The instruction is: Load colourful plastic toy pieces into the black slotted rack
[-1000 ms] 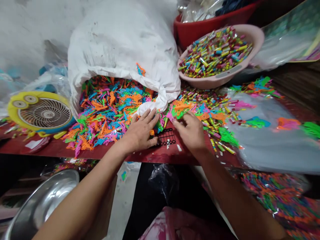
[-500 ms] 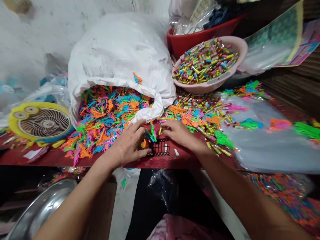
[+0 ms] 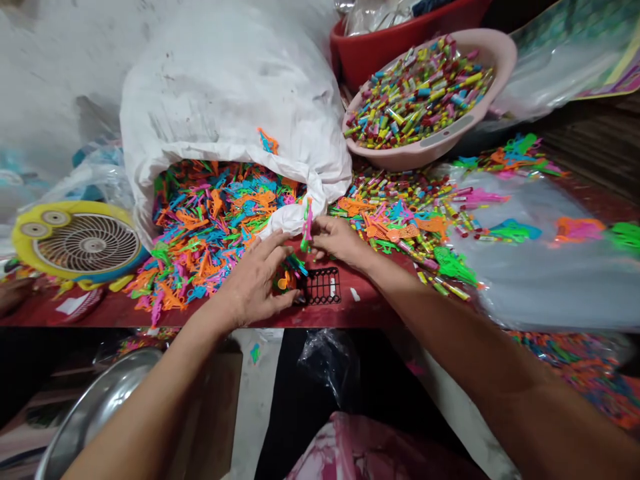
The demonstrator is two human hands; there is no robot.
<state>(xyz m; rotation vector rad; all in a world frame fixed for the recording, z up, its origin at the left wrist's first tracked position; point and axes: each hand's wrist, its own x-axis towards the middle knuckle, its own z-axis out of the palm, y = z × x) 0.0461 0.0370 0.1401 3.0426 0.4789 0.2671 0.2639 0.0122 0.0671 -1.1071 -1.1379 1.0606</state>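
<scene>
Black grid tray (image 3: 323, 285) lies on the red counter (image 3: 200, 312) just right of my left grip (image 3: 255, 283), which is curled around a bunch of coloured pieces (image 3: 290, 275). Most of its slots look empty, so I judge little is done. Just beyond, my right grip (image 3: 340, 241) pinches one green-and-pink piece (image 3: 306, 225) upright, and farther off the white sack (image 3: 235, 100) spills a large loose heap (image 3: 215, 213).

My left hand (image 3: 255, 283) and right hand (image 3: 340, 241) are bare, and both forearms run uncovered to the edge of view. Low in the middle shows pink cloth (image 3: 360, 450) blotched with white, likely the garment over my lap, though blurred.
</scene>
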